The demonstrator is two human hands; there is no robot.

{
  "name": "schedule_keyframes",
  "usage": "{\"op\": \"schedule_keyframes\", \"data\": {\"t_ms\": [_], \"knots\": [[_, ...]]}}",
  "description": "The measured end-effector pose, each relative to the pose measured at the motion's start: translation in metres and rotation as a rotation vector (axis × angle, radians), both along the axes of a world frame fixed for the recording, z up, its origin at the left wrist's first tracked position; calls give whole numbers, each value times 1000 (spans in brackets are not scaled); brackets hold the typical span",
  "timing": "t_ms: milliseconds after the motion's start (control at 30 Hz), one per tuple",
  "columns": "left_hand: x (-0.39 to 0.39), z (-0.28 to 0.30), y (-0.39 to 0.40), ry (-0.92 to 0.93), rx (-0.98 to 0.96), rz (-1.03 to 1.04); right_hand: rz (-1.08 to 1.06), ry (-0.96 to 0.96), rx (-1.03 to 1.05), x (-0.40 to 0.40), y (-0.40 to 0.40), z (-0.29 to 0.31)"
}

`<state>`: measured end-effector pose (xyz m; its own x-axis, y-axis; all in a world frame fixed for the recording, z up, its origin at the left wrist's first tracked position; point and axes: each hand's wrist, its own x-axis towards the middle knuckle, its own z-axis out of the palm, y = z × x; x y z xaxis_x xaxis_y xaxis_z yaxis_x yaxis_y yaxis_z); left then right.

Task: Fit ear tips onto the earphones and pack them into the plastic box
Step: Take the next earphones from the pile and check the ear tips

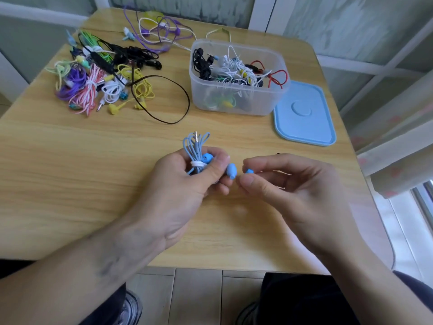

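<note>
The left hand point(187, 174) gripped the blue earphones point(198, 151), one earbud point(231, 171) poking out at three o'clock; the right hand point(288, 181) pinched a little blue ear tip point(249, 171) just beside it; that tip could slip and roll off the table point(93, 184) if squeezed crooked; the plastic box point(239, 78) waited at twelve o'clock.

Wooden table point(70, 184), tiled floor point(196, 296), curtain point(398, 148) right

Two hands, the left point(185, 181) and the right point(288, 184), worked over one counter point(70, 184). There was one clear plastic box point(236, 99), one blue lid point(304, 113), one blue earphone bundle point(198, 153), one loose ear tip point(249, 171), and a heap of tangled earphones point(100, 78) too knotted to count.
</note>
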<state>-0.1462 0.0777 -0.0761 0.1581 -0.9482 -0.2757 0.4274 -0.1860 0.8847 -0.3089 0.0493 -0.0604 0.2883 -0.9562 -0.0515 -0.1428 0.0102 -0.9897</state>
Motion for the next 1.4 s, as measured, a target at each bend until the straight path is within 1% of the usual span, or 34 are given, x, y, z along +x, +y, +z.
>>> {"op": "schedule_keyframes", "data": {"t_ms": [100, 167, 367, 500, 633, 767, 1033, 1233, 1400], "knots": [[0, 0, 0, 29, -36, 41, 24, -11, -9, 3, 0, 1], [1, 2, 1, 14, -57, 41, 28, -18, -28, 5, 0, 1], [4, 9, 2, -179, -108, 11, -33, -77, -46, 4, -3, -1], [4, 8, 4, -236, -137, 24, -1, -118, 6, -1, -7, 1], [2, 8, 5, -254, -146, 33, 70, -123, 53, -3, -8, 5], [3, 7, 4, -276, -145, 54, 123, -115, 46, -5, -8, 4], [4, 5, 5, -280, -171, 47, 151, -87, -22, -5, -10, 3], [4, 9, 4, -264, -199, 10, 134, -134, -61, -2, -9, 1], [3, 9, 5, -250, -197, -19, 133, -129, -149, -1, -11, -3]]}}
